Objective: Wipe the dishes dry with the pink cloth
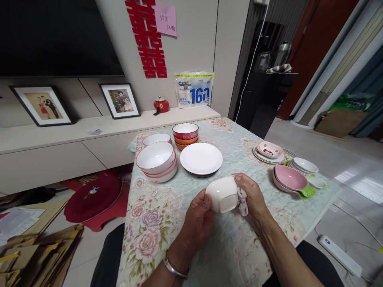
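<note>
My left hand is closed on the near left side of a small white bowl, its thumb pressed against the outside. The bowl is tipped so that its underside and squarish foot face me; its inside is hidden. At the bowl's right end my right hand is closed on a crumpled pale cloth, with its thumb at the bowl's rim. Just beyond my hands lies a stack of white plates. Left of the plates stand red-rimmed white bowls, and behind them red and orange bowls.
On the table's right side are pink bowls, small white bowls and a patterned pink dish on plates. A floral tablecloth covers the table. Behind it, a low cabinet carries framed photos, a red pot and a plastic pack.
</note>
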`<control>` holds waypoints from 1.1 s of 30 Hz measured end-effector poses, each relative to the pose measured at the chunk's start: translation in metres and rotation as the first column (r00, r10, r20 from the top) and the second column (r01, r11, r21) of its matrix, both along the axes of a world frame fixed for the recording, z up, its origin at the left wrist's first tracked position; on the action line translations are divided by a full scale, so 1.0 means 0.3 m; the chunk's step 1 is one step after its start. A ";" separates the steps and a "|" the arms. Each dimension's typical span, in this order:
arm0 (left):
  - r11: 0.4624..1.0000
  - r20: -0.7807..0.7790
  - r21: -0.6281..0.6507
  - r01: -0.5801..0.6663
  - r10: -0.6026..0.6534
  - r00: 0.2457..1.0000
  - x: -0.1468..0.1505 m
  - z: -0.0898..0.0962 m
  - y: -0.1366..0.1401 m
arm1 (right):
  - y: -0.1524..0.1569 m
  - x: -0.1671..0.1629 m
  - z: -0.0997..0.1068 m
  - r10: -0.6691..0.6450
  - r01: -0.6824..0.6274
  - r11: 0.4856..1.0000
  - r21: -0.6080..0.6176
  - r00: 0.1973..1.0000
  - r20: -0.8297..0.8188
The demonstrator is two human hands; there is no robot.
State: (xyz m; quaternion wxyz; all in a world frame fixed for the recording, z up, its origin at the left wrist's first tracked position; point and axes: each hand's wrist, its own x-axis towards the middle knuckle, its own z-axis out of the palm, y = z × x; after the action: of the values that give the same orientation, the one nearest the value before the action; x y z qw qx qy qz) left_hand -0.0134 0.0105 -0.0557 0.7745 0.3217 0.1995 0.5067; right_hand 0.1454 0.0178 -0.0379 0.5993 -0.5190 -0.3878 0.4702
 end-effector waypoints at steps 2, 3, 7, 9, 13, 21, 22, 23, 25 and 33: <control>1.000 -0.028 0.004 0.019 -0.019 0.999 -0.004 -0.004 -0.001 | -0.002 0.022 0.009 0.003 -0.003 1.000 0.003 1.000 0.027; 1.000 -0.045 0.007 0.022 -0.022 0.999 -0.007 -0.006 -0.002 | -0.005 0.033 0.017 0.012 -0.014 1.000 0.018 0.997 0.073; 1.000 -0.132 0.025 0.010 -0.007 0.991 -0.017 -0.019 -0.008 | -0.034 0.043 0.054 0.055 -0.153 0.972 0.178 0.886 0.460; 0.999 -0.158 0.029 0.015 -0.010 0.987 -0.021 -0.024 -0.009 | -0.050 0.026 0.071 0.015 -0.252 0.923 0.291 0.779 0.627; 0.999 -0.125 0.032 0.023 -0.019 0.992 -0.019 -0.021 -0.011 | -0.061 -0.003 0.080 -0.123 -0.340 0.823 0.456 0.677 0.726; 1.000 0.022 -0.005 0.003 -0.003 1.000 0.000 0.004 -0.016 | -0.015 0.001 0.011 -0.078 0.033 0.979 0.199 0.972 0.224; 1.000 0.037 -0.008 -0.001 0.001 0.999 0.002 0.006 -0.014 | -0.011 -0.006 0.006 -0.074 0.051 0.986 0.156 0.987 0.141; 1.000 0.052 -0.015 -0.008 0.009 0.999 0.003 0.007 -0.011 | -0.008 -0.013 0.002 -0.068 0.057 0.990 0.125 0.994 0.085; 0.999 0.071 -0.041 -0.011 0.014 0.997 0.003 0.010 -0.006 | -0.004 -0.026 0.000 -0.053 0.049 0.994 0.093 0.998 0.038; 0.997 -0.050 -0.059 0.046 -0.048 0.998 -0.007 0.010 -0.008 | -0.007 0.023 0.026 -0.008 0.003 0.999 0.050 0.994 0.105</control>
State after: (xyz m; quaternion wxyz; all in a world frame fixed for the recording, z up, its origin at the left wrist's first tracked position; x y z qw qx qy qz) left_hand -0.0154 0.0081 -0.0527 0.7898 0.3169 0.2263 0.4739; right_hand 0.1523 0.0158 -0.0300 0.5922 -0.5290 -0.4290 0.4306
